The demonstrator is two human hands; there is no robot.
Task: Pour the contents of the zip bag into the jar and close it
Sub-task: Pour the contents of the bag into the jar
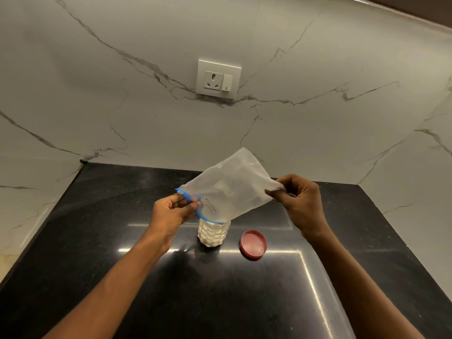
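Note:
A clear zip bag (232,187) with a blue zip strip hangs tilted, mouth down, over a small clear jar (212,234) that stands on the black counter (171,289). White powder fills most of the jar. My left hand (172,212) pinches the bag's blue mouth edge just above the jar's opening. My right hand (299,199) pinches the bag's raised bottom corner, higher and to the right. The bag looks nearly flat, with only a thin white residue inside. The red lid (253,243) lies upside down on the counter, right of the jar.
White marble walls enclose the counter at the back, left and right. A white wall socket with a switch (218,79) sits on the back wall above the jar. Ceiling lights reflect as bright lines on the glossy counter.

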